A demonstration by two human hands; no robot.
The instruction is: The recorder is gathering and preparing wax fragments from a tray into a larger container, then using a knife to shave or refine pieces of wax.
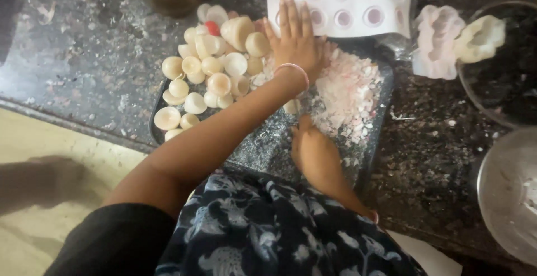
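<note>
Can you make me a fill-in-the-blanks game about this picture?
1. The left hand lies flat with its fingers spread, and on its wrist is a pink ____.
2. The cream cups are piled on the ____ side of the dark tray.
3. The pile of crumbs on the tray is pink and ____.
4. The white mould sheet has round ____ in rows.

Missing words: bangle; left; white; hollows
</note>
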